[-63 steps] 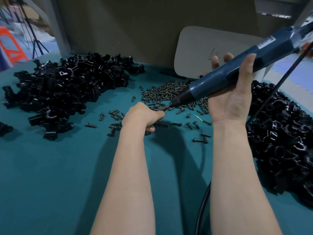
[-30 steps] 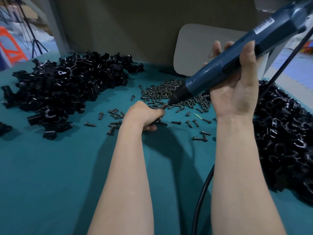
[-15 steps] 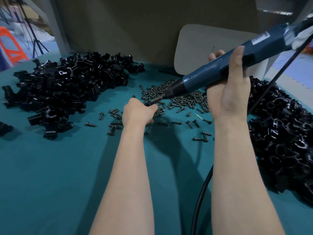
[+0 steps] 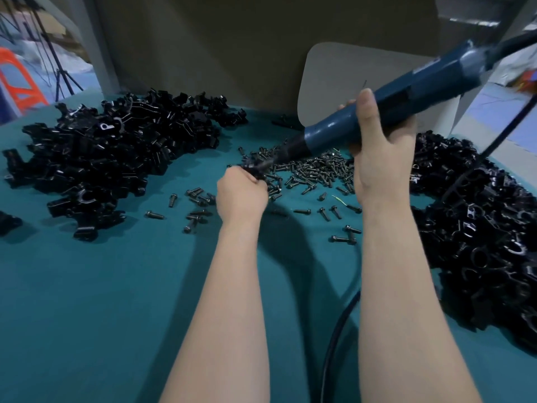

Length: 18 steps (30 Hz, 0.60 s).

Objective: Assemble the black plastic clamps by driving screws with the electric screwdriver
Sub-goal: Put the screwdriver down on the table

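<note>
Since a second ago the electric screwdriver (image 4: 406,91) has tilted flatter. Its tip meets the black clamp (image 4: 253,169) pinched in my left hand (image 4: 242,196), fingers curled tight, just above the loose screws (image 4: 313,170). My right hand (image 4: 377,161) wraps its fingers round the barrel. Clamp piles (image 4: 110,152) flank the counter (image 4: 87,301).

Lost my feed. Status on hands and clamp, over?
Left hand grips black clamp. Right hand holds electric screwdriver, bit at the clamp. Loose screws around, none blocking.

Two clamp heaps (image 4: 101,158) (image 4: 479,228), one screw pile (image 4: 315,170), one screwdriver (image 4: 406,91)
</note>
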Each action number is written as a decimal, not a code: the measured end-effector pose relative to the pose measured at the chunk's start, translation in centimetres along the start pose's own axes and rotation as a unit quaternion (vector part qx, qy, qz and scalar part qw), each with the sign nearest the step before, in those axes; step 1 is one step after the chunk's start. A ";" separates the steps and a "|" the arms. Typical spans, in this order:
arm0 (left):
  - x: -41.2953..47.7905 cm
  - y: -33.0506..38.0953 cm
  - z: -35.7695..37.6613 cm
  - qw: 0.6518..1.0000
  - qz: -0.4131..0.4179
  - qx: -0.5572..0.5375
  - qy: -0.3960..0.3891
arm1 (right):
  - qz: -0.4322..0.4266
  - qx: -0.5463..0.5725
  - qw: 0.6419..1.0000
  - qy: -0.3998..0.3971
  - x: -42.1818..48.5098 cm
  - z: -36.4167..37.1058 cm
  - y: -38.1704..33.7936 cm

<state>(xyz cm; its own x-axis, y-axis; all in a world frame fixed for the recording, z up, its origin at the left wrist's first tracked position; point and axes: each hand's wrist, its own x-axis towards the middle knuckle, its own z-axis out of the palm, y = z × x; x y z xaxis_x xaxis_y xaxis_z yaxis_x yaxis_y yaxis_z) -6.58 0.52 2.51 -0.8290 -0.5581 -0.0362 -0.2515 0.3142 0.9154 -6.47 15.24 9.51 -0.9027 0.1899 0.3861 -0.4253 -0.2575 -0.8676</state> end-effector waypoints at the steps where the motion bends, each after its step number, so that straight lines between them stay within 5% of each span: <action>1: -0.2 0.0 0.0 1.000 0.001 0.014 -0.008 | 0.004 0.003 1.000 0.013 0.1 0.0 0.4; 9: 0.3 -0.4 -0.9 0.998 -0.027 0.046 0.040 | 0.099 0.011 0.981 0.165 1.4 -1.2 2.5; 14: 0.5 -0.5 -0.9 0.996 -0.011 0.043 0.078 | 0.203 -0.003 0.972 0.117 1.7 -2.7 2.9; 18: 0.2 -0.7 -0.7 0.990 0.013 0.104 0.091 | 0.204 -0.025 0.968 0.143 1.4 -2.4 3.8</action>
<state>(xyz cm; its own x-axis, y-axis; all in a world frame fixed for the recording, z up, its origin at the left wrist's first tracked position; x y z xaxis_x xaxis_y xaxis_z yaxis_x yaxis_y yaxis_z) -6.24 -0.37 2.10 -0.7381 -0.6704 0.0762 -0.3441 0.4711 0.8122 -9.19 16.85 6.05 -0.9370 0.3379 -0.0890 -0.0263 -0.3220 -0.9464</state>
